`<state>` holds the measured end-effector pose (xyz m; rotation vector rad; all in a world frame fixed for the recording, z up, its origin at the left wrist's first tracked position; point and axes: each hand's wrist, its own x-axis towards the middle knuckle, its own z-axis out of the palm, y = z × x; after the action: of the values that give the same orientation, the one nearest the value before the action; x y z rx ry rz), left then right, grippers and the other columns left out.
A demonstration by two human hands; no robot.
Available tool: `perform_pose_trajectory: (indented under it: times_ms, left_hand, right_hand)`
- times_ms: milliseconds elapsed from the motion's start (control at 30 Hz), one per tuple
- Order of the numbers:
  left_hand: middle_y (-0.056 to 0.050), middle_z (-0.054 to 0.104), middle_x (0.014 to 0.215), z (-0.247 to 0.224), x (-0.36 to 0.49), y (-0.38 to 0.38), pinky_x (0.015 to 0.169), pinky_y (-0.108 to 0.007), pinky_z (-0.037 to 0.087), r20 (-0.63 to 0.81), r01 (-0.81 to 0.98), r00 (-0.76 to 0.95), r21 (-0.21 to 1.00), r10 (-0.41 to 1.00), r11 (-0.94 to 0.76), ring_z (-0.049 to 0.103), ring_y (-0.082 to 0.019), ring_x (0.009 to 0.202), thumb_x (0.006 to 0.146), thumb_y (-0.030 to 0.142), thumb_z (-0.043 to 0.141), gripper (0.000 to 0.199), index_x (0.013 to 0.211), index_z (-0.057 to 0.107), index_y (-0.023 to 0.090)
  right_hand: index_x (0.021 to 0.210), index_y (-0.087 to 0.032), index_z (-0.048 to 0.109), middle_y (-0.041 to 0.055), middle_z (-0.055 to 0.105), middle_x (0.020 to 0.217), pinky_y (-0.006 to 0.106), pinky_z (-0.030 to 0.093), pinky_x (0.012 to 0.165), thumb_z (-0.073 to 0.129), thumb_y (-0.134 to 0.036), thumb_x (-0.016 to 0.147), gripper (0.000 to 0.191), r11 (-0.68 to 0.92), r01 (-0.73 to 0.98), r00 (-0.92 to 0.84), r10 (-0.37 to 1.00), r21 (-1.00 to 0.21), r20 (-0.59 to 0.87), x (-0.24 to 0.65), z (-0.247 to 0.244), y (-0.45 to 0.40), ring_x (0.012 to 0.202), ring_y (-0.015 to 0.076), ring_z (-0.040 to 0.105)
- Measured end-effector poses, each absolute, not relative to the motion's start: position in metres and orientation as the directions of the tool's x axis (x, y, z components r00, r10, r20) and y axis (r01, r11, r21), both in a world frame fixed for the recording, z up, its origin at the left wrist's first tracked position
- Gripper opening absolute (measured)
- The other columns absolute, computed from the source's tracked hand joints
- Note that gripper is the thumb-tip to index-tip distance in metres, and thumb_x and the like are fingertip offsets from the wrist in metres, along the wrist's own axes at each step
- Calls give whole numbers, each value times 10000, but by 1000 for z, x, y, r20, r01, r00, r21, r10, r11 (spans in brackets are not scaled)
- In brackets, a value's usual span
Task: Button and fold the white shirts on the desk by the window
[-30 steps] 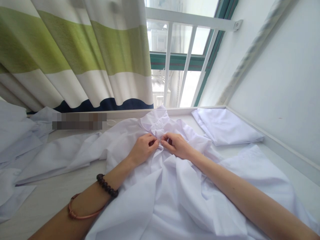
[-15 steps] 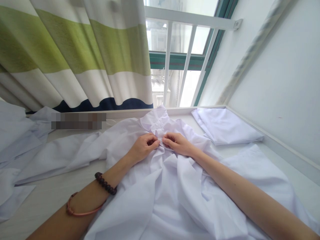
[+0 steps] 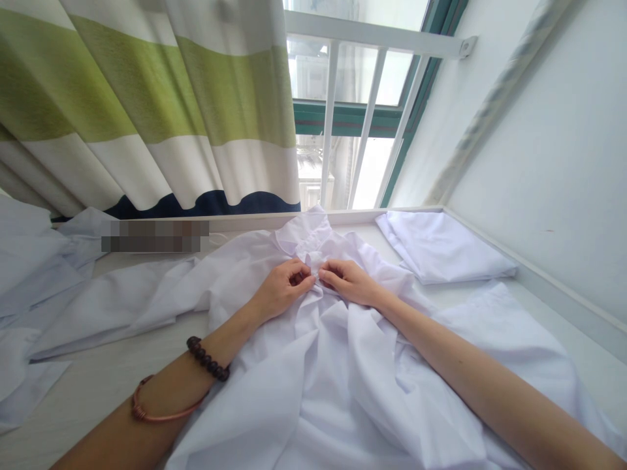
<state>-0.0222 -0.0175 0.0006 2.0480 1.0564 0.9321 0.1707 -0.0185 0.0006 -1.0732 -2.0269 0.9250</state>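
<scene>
Curtain (image 3: 196, 85) upper left; mid-frame, left hand (image 3: 284, 288), right hand (image 3: 350, 282) pinch shirt (image 3: 274, 372) front, spread apparently for easy reach.

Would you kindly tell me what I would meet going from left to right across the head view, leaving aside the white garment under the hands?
Heaped white cloth → dark beaded bracelet → left hand → right hand → folded white cloth.

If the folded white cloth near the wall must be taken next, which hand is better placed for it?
Probably the right hand: it is nearer to the folded white cloth, which lies on that side of the white garment. The left hand would likely reach across the right.
</scene>
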Motion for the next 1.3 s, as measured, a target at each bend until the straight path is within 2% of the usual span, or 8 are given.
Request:
perform_pose_trajectory:
  times_ms: [333, 633, 1100, 1200, 1300]
  left_hand:
    - [9, 530, 721, -2, -22, -16, 574, -220, 404, 324, 395, 419, 776, 848, -492, 480, -105, 611, 810, 351, 607, 213, 723, 625, 158]
    - [-2, 550, 719, 2, -21, -19, 568, -216, 412, 343, 417, 447, 737, 826, -532, 488, -106, 601, 798, 336, 611, 206, 702, 646, 157]
    - [-10, 576, 709, 1, -20, -21, 584, -218, 417, 372, 440, 475, 685, 798, -581, 504, -111, 607, 801, 289, 617, 174, 701, 666, 156]
    - [-9, 583, 726, 1, -20, -21, 598, -216, 425, 408, 465, 446, 655, 797, -596, 512, -110, 615, 819, 288, 605, 171, 729, 672, 159]
    - [-18, 614, 779, 2, -22, -19, 625, -222, 442, 468, 508, 370, 621, 803, -597, 528, -111, 624, 841, 303, 586, 185, 761, 676, 163]
  right_hand:
    - [674, -166, 537, -23, 535, 616, 236, 345, 574, 476, -341, 866, 267, 416, 407, -446, 868, -813, 221, 170, 1, -18, 575, 96, 439]
    - [622, -166, 543, -35, 508, 571, 236, 322, 559, 511, -245, 775, 176, 397, 491, -424, 887, -776, 185, 166, 8, -23, 565, 98, 437]
    - [637, -166, 534, -38, 482, 586, 239, 312, 553, 523, -260, 748, 145, 369, 468, -439, 886, -803, 151, 167, 3, -19, 588, 105, 424]
    - [663, -166, 544, -32, 520, 596, 237, 343, 559, 493, -235, 768, 136, 314, 436, -436, 893, -843, 107, 168, 8, -19, 582, 106, 460]
    - [777, -167, 581, -19, 573, 653, 242, 386, 567, 500, -277, 813, 141, 236, 464, -479, 878, -854, -18, 176, 27, -20, 585, 113, 505]
